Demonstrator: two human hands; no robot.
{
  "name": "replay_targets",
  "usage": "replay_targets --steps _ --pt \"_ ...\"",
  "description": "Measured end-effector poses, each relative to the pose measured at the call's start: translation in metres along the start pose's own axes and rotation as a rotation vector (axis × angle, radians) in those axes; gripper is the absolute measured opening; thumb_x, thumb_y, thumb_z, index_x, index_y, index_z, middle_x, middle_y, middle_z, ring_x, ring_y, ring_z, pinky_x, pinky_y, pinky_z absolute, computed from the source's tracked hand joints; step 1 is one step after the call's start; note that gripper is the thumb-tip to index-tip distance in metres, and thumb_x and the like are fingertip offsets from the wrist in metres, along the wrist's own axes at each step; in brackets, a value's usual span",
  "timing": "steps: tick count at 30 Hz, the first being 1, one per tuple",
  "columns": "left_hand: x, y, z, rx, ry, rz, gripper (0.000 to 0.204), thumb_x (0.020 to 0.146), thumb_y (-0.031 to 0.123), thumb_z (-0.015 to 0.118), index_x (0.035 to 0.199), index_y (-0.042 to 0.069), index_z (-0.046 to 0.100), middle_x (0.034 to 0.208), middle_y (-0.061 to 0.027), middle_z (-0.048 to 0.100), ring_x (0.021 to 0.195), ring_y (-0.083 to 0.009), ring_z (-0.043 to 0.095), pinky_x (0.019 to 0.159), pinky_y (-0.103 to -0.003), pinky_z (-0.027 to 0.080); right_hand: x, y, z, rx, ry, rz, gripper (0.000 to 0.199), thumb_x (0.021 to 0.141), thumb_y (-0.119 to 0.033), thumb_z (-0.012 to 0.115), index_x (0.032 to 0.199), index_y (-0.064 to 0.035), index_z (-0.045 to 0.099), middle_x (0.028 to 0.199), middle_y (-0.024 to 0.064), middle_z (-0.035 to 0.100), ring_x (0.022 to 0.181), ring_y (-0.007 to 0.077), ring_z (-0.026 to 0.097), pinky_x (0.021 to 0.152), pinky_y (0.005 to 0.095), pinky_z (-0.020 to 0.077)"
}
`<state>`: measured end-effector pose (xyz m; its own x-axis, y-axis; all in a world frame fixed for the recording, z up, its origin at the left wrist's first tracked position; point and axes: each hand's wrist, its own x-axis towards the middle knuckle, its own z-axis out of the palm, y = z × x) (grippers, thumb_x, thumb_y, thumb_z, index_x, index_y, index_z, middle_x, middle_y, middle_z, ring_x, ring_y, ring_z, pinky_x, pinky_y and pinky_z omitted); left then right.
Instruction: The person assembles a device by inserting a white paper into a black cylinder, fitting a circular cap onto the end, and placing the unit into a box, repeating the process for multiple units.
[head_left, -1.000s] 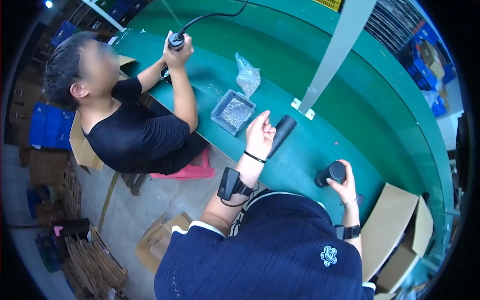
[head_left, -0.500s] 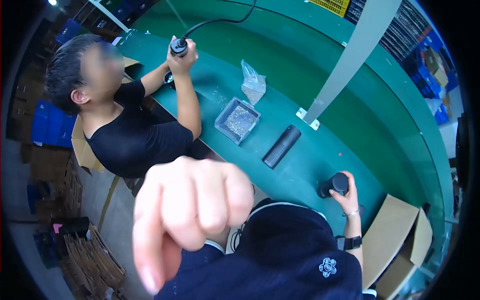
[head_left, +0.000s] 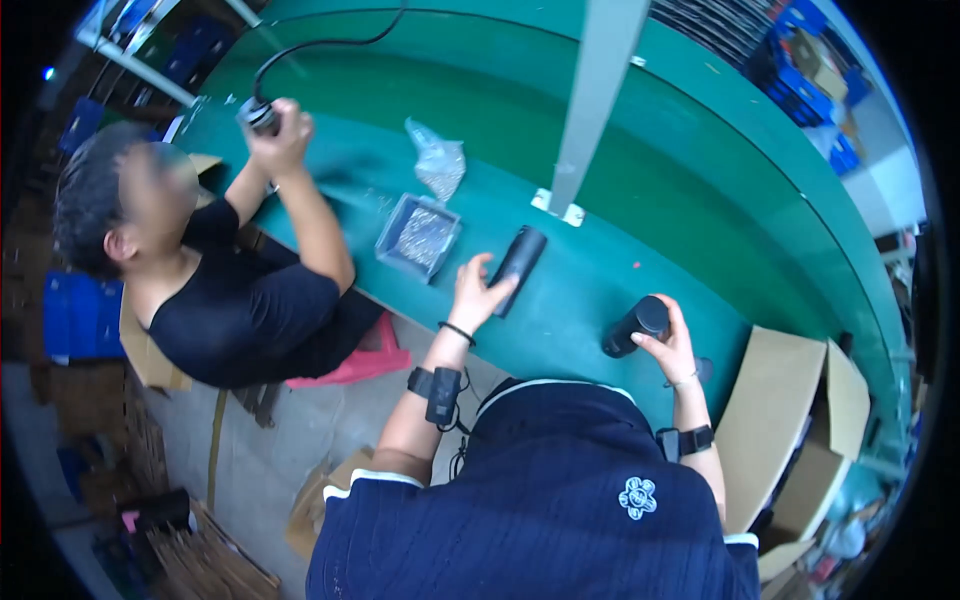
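On the green bench, a black cylinder with a perforated side [head_left: 527, 258] lies at a slant. My left hand [head_left: 476, 294] is at its near left side, fingers apart, with the thumb over or against the lower part; whether it touches cannot be made out. Further right, my right hand [head_left: 676, 350] is closed round a second black cylinder [head_left: 632, 330], which is tilted with its round end facing up. Part of that cylinder's far side and the fingertips behind it are hidden.
A grey bin of small metal parts [head_left: 388, 250] and a clear plastic bag [head_left: 438, 165] are on the bench [head_left: 580, 300]. A metal post [head_left: 595, 110] rises behind. At left, a co-worker's hand [head_left: 280, 135] grips a corded tool [head_left: 262, 115]. An open cardboard box [head_left: 770, 410] stands right.
My left hand has moved from close before the camera, fingers curled, down to the lying cylinder, and has opened. My right hand still holds its cylinder. The whole view has shifted.
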<state>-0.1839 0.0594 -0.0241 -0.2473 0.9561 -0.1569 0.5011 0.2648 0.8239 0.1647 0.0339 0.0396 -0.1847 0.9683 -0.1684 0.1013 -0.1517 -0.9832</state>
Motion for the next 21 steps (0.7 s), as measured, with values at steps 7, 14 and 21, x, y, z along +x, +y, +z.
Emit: replay_targets --steps 7,14,21 --pt "-0.016 0.011 0.008 0.216 -0.086 0.119 0.079 0.067 0.021 0.078 0.135 0.004 0.04 0.117 -0.0237 0.052 0.105 -0.0367 0.057 0.09 -0.043 0.047 0.04 -0.026 -0.07 -0.031 0.163 -0.168 0.068 0.073 -0.007 0.077 0.134 -0.0038 0.045 0.122 0.0066 0.054 0.114 0.0166 0.052 0.097 0.0315 0.0429" --pt "-0.038 0.037 -0.026 0.075 0.028 0.378 0.048 0.064 0.027 0.08 0.101 0.003 0.061 0.101 -0.0151 0.06 0.095 -0.0316 0.059 0.084 -0.039 0.049 0.109 -0.009 -0.177 -0.361 0.522 -0.262 0.064 0.08 -0.015 0.076 0.131 0.0021 0.042 0.119 0.0131 0.053 0.107 0.0217 0.053 0.095 0.0337 0.043" --pt "-0.044 0.106 -0.022 0.215 -0.096 0.334 0.054 0.066 0.021 0.075 0.113 0.012 0.05 0.103 -0.0123 0.052 0.098 -0.0342 0.056 0.078 -0.045 0.049 0.188 0.08 -0.35 -0.894 0.471 -0.111 0.07 0.078 -0.028 0.077 0.132 0.0015 0.044 0.119 0.0192 0.059 0.107 0.0286 0.057 0.095 0.0372 0.0436"
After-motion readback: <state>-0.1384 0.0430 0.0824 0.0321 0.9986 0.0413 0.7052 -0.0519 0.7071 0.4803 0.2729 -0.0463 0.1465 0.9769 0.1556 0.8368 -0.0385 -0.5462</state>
